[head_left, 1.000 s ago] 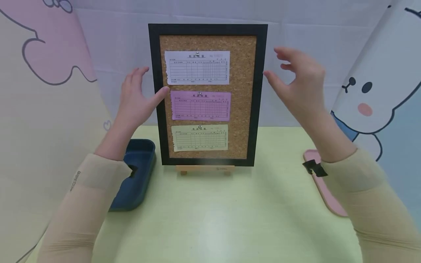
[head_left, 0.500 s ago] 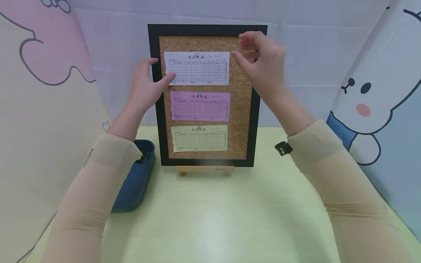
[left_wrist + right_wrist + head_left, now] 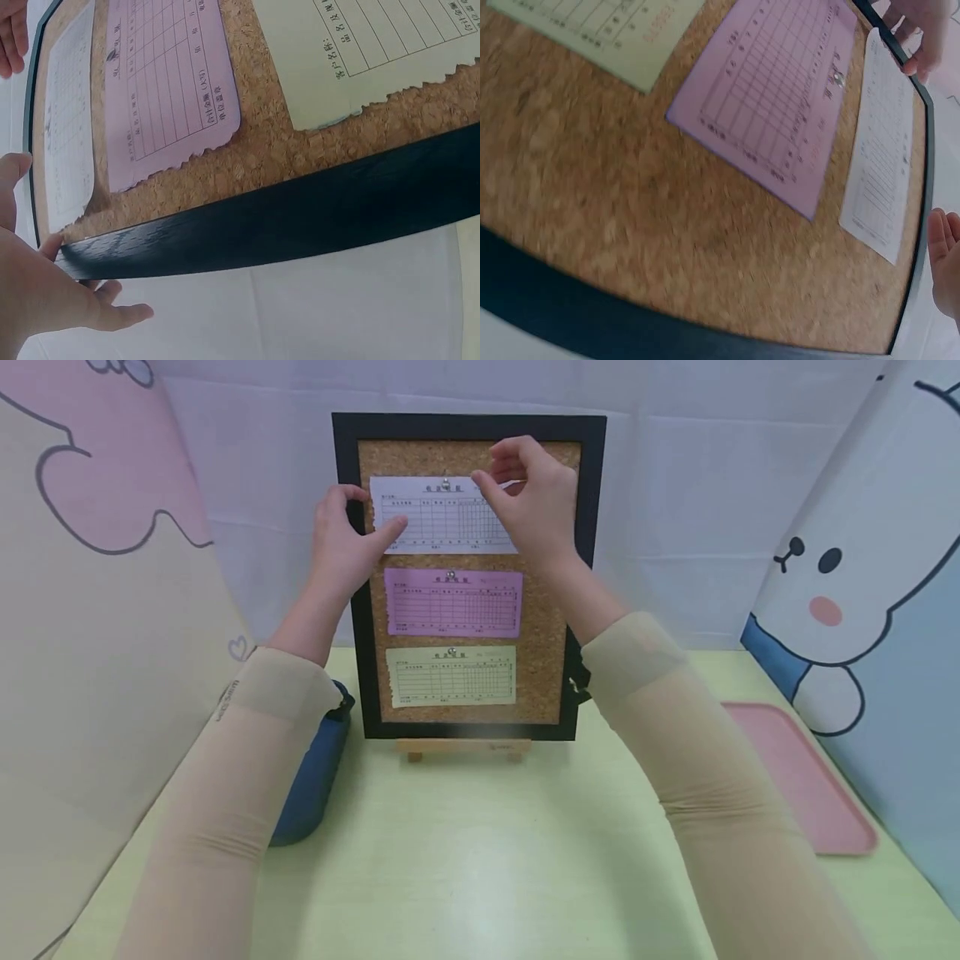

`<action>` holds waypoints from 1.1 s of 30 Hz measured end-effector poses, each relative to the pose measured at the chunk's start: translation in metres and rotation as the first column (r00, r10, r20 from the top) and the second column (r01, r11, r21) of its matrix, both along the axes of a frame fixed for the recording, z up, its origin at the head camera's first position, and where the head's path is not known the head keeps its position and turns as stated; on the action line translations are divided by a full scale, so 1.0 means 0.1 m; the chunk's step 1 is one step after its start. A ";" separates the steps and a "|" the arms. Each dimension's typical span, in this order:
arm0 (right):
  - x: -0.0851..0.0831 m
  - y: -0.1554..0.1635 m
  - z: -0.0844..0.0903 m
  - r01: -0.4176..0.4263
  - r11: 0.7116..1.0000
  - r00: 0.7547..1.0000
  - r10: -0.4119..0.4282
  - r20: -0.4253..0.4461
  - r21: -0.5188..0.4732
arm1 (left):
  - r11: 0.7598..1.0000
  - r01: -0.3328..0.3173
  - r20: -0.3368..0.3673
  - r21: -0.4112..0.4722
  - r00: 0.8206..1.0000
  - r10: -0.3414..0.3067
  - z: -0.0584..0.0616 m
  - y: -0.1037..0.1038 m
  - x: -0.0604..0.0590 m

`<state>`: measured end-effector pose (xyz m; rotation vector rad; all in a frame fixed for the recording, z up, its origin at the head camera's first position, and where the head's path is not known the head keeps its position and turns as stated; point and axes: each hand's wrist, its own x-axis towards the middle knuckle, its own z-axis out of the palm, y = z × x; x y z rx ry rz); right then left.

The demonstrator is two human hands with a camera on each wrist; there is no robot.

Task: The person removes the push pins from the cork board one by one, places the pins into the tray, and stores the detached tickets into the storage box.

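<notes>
White slip [image 3: 438, 522] hangs between your two hands, high on the cork board [image 3: 543, 635]: thin paper printed with a fine grid, ragged along the edge nearest your left hand [image 3: 345, 543] and partly covered by your right hand [image 3: 542, 510] in the head view. Your left hand is spread wide, a fingertip at the smooth, slightly glossy black frame [image 3: 468, 427], the thumb in front of the slip; I cannot tell whether the thumb touches paper. Your right hand keeps a narrow gap between thumb and fingers, just beside the shiny round pin [image 3: 446, 484]; contact there is unclear.

Below both hands, a pink slip [image 3: 453, 607] and a pale green slip [image 3: 452, 681] hang on the grainy, speckled cork. Lower again is a slim wooden stand [image 3: 463, 747]. Under your left forearm sits a round-cornered blue tray [image 3: 318, 789]; beyond your right forearm, a flat pink tray [image 3: 817, 793] rests on the pale table [image 3: 480, 860].
</notes>
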<state>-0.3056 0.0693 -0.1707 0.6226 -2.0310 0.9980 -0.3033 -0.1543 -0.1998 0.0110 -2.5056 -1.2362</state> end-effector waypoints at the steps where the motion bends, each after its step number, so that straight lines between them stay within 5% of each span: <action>1: -0.03 -0.04 -0.01 0.004 1.000 1.000 -0.004 0.009 0.002 | 1.000 -0.004 -0.004 0.007 1.000 0.004 0.00 0.01 -0.01; 10: -0.19 -0.26 -0.10 0.017 1.000 0.993 -0.014 0.120 -0.025 | 0.999 -0.041 -0.013 0.034 0.999 0.042 0.01 0.06 -0.04; 17: -0.26 -0.28 -0.12 0.049 0.997 0.993 -0.043 0.112 -0.056 | 0.996 -0.040 -0.029 0.078 0.999 0.043 0.00 0.12 -0.09; 26: -0.31 -0.31 -0.10 0.157 0.985 0.974 -0.167 0.151 0.073 | 0.993 0.000 -0.105 0.119 0.994 0.013 -0.09 0.13 -0.09; 33: -0.29 -0.36 -0.11 0.246 0.960 0.939 -0.269 0.213 0.131 | 0.991 0.041 -0.047 0.131 0.998 -0.035 -0.16 0.11 -0.05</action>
